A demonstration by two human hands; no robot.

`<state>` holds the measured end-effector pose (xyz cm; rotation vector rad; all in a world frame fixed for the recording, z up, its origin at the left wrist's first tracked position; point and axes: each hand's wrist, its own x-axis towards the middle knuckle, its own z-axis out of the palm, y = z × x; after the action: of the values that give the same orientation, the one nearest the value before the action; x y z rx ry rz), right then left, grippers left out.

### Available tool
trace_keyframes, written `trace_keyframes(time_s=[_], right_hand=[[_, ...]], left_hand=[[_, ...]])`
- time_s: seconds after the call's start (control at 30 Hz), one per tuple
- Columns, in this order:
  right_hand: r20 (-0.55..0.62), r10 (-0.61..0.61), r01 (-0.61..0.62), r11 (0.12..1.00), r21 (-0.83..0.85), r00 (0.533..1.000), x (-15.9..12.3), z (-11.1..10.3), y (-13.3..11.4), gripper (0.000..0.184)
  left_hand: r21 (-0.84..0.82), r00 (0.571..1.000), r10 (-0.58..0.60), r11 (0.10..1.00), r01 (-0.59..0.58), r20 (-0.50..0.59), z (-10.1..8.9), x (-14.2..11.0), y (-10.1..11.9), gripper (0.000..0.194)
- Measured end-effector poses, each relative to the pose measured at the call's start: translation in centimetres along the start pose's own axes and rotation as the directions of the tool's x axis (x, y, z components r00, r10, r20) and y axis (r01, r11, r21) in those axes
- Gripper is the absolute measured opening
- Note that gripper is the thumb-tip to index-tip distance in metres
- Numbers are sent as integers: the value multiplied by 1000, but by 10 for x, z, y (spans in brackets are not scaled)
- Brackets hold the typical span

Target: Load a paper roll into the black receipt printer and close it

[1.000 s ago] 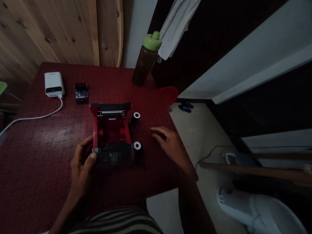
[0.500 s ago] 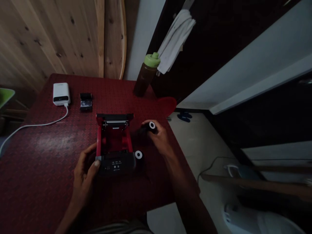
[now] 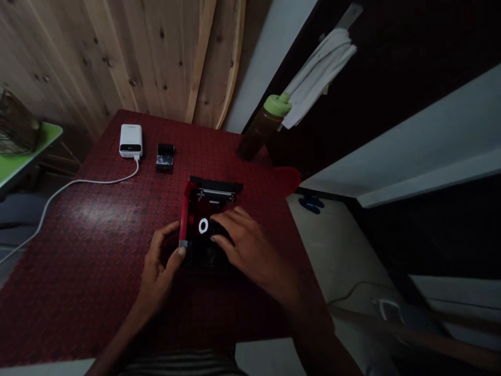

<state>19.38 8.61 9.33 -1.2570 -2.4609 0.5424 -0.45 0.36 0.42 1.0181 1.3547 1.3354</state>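
Observation:
A small red and black printer [image 3: 183, 216] lies on the red table with its lid [image 3: 217, 185] raised. My left hand [image 3: 162, 261] grips the printer's left front corner, thumb on top and fingers along the side. In my right hand [image 3: 246, 243] is a black roll with a white core [image 3: 203, 225], pinched between thumb and fingers over the open compartment. Whether the roll touches the inside, I cannot tell. My right hand and arm hide the printer's right side and the table beside it.
A white power bank [image 3: 131, 140] with a white cable [image 3: 90, 181] lies at the far left of the table [image 3: 117, 235]. Near it is a small black item [image 3: 165, 157]. A brown bottle with a green lid [image 3: 263, 125] stands at the back edge, by a hanging white towel [image 3: 319, 73].
My right hand has carried the black roll left, from beside the printer to over its open compartment. The second roll beside the printer is now out of sight. The camera view has shifted.

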Motion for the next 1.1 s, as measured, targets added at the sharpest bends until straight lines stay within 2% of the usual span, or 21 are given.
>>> trace_keyframes(time_s=[0.17,0.33,0.63,0.77,0.9,1.0,1.1], right_hand=[[89,112,-89,970,-226,990,17,13,-12,15],[182,209,-147,941,-304,961,34,12,-15,19],[226,201,-113,929,-351,953,45,25,-14,25],[197,164,-99,948,-304,967,40,29,-10,29],[100,69,-56,991,-125,993,25,26,1,45],[71,-39,38,999,18,997,11,13,5,50],[115,-150,138,985,103,982,4,3,4,44]], left_hand=[[-27,1000,-10,1000,10,5,1,0,-2,56],[-28,1000,-16,999,17,13,0,-1,-1,57],[-25,1000,-28,999,28,5,0,0,2,58],[-11,1000,-25,1000,25,-2,0,0,1,57],[-5,1000,-22,1000,22,2,-1,-1,1,58],[-6,1000,-24,1000,24,4,-1,-1,2,58],[15,1000,-6,1000,6,-6,-1,-1,3,56]])
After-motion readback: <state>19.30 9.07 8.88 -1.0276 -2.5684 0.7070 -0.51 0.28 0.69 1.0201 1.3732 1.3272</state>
